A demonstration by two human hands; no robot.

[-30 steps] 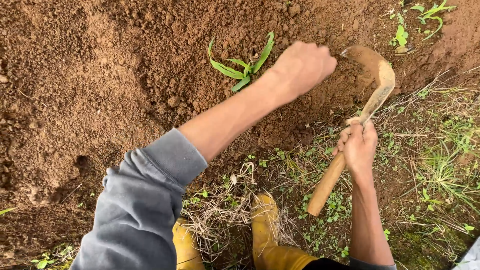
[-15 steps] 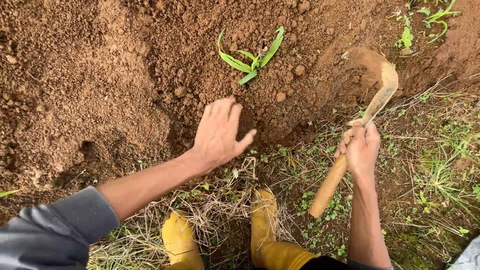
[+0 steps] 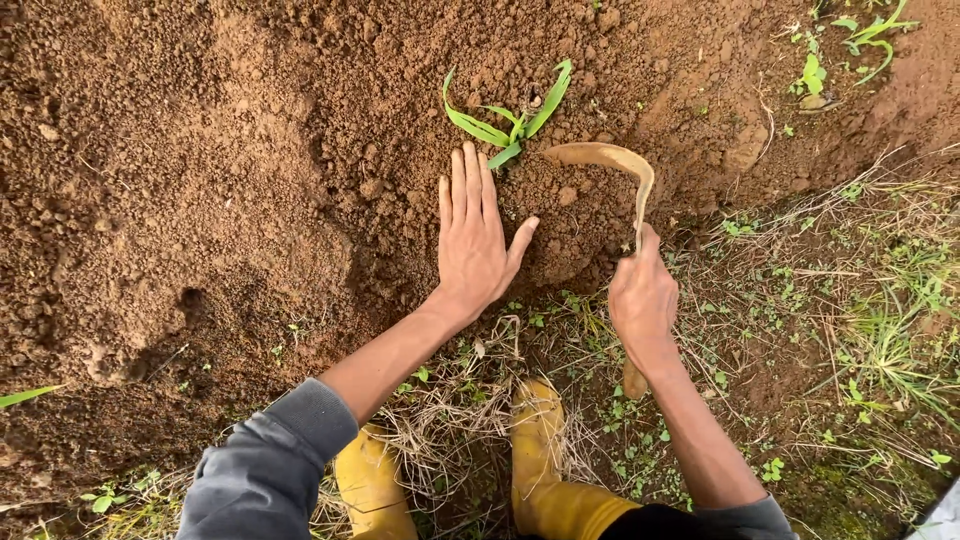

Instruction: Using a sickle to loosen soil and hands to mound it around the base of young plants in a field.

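My left hand (image 3: 472, 235) lies flat and open on a mound of loose brown soil (image 3: 300, 150), fingers pointing up toward a small green seedling (image 3: 508, 120). My right hand (image 3: 642, 298) grips the wooden handle of a small hoe (image 3: 620, 170). Its soil-coated curved blade rests on the earth just right of the seedling. The handle's lower end sticks out below my wrist.
Two yellow rubber boots (image 3: 545, 470) stand in dry straw and grass at the bottom. Grass and weeds (image 3: 860, 300) cover the ground to the right. More small green plants (image 3: 850, 40) grow at the top right. A hollow (image 3: 190, 300) dents the soil on the left.
My left hand moved up from the soil edge and spread flat below the seedling. My right hand swung the hoe left, bringing its blade close to the seedling.
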